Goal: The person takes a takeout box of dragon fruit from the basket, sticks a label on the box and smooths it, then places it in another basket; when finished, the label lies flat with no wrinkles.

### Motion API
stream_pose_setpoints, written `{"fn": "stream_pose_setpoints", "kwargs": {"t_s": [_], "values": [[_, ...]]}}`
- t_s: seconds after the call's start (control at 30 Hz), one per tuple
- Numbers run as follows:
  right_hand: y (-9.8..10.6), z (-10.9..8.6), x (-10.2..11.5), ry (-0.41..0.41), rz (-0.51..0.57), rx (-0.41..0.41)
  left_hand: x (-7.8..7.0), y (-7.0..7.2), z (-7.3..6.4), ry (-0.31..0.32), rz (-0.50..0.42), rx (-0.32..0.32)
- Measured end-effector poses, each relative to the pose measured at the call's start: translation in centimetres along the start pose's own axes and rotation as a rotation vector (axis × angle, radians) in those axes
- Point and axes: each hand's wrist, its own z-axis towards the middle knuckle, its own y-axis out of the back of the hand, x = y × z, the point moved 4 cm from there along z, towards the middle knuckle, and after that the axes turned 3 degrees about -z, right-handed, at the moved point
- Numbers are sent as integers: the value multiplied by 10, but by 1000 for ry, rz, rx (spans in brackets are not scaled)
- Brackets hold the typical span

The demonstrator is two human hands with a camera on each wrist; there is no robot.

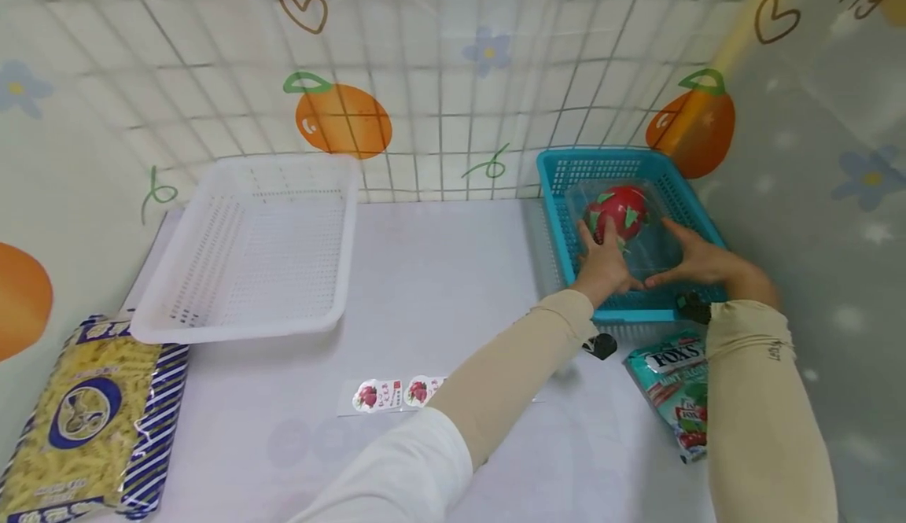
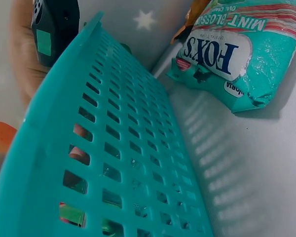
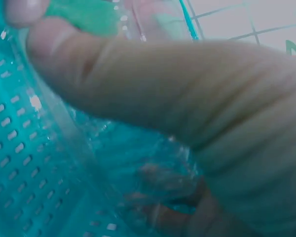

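Note:
In the head view, a clear plastic box (image 1: pixel 651 252) sits inside the blue basket (image 1: pixel 616 314) at the right. It holds a red dragon fruit (image 1: pixel 626 207) with green scales. My left hand (image 1: pixel 602 266) grips the box's near left side, and my right hand (image 1: pixel 695 259) holds its right side. Both thumbs come close together at the near edge. From the right wrist, the right thumb (image 3: pixel 103 74) lies over the box and other fingers show through the plastic. The left wrist camera sees mostly the basket wall (image 2: pixel 113 128), which hides the left hand's work.
A white basket (image 1: pixel 336 271) stands at the left, behind a pasta bag (image 1: pixel 85 421). Dragon fruit stickers (image 1: pixel 378 395) lie at the table's middle. A green Fox's candy bag (image 1: pixel 672 385) lies before the blue basket. A grid wall (image 1: pixel 439 114) closes the back.

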Motion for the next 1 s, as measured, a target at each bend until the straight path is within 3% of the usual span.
{"fn": "stream_pose_setpoints", "kwargs": {"t_s": [0.27, 0.57, 0.83, 1.0], "values": [[-4, 6, -5, -36, -7, 1, 2, 4, 0, 9, -34, -10], [-7, 6, -5, -50, 68, -3, 5, 0, 13, 25, -21, -39], [-5, -3, -5, -76, 47, -16, -1, 8, -2, -52, -110, -35], [-5, -6, -5, -83, 46, -28, -6, 11, -3, -64, -39, -32]]}}
